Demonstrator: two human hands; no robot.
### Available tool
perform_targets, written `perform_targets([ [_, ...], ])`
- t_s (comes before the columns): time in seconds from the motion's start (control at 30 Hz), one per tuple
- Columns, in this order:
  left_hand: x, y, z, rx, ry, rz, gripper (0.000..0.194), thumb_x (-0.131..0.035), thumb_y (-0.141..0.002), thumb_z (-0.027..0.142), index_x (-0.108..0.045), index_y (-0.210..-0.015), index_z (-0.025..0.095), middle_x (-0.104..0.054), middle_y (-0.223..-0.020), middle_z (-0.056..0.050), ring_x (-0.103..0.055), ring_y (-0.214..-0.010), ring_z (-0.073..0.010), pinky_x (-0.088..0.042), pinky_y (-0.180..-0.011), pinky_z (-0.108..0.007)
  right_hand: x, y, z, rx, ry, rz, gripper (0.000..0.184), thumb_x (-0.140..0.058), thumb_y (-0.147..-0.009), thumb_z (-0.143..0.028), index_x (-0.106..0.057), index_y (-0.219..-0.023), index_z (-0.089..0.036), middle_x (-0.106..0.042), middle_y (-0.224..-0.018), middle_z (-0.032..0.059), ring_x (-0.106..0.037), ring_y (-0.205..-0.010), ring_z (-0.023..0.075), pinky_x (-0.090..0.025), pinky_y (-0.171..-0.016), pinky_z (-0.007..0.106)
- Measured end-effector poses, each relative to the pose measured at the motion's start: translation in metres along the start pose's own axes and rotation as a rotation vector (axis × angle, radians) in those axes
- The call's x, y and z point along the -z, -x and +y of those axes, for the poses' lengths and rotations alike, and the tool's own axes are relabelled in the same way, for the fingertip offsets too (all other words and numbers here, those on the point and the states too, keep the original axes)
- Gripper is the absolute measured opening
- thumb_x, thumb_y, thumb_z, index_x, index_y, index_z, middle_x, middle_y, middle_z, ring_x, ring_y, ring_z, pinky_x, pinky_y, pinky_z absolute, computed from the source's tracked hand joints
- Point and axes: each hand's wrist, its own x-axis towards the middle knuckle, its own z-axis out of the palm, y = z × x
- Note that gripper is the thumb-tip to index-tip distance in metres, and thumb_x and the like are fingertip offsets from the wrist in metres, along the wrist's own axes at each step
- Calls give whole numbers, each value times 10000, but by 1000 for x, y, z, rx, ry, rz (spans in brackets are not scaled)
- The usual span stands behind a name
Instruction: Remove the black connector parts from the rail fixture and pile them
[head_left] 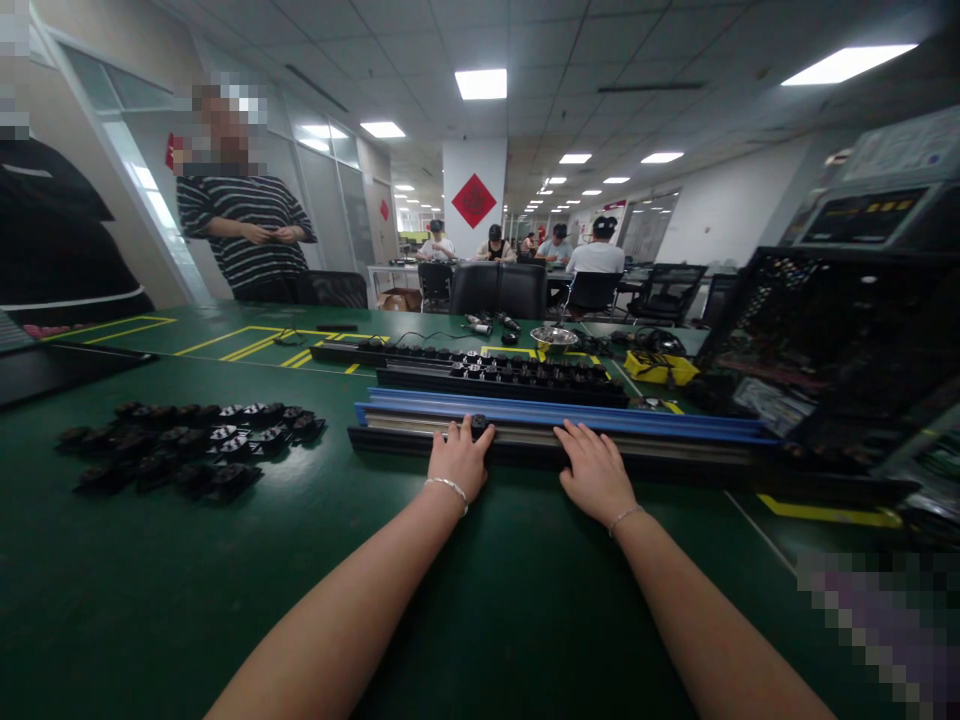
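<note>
A long black rail [660,455] with a metallic strip along its top lies across the table in front of me. My left hand [457,466] is at its left half, thumb and index finger closed about a small black block-shaped part [478,424] on the rail. Farther right, my right hand [598,474] lies on the rail with fingers stretched out and nothing in them. Directly behind runs a blue rail [525,408], parallel to the black one. The underside of the small part is hidden.
Rows of black parts with metal prongs [225,437] lie at left on the green table [150,600]. More sit along rails [510,370] behind. A metal bowl [553,338], yellow tray [660,368] and dark rack [832,350] stand farther off. A person in stripes [251,225] stands beyond.
</note>
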Motion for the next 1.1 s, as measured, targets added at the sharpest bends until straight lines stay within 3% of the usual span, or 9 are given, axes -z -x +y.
perform_targets([
  [0.47,-9,4,-23,24,-60,58,662,-548,-760,338,-333,-1386,339,-357,-1454,-119,-397,-1252,-345,-299,-975,-507,1,0,0,4,-1,13,581,-407,-748,-156,-466,-1325,-187,-425,-1422,49,-351,-1304,215,-214,-1084,428],
  [1.1,-4,15,-59,106,-60,37,612,-473,-783,304,-351,-1381,338,-359,-1460,-96,-375,-1272,-329,-277,-995,-506,3,0,-1,-10,-9,-22,588,-410,-749,-160,-452,-1335,-192,-414,-1430,55,-330,-1320,212,-218,-1090,434],
])
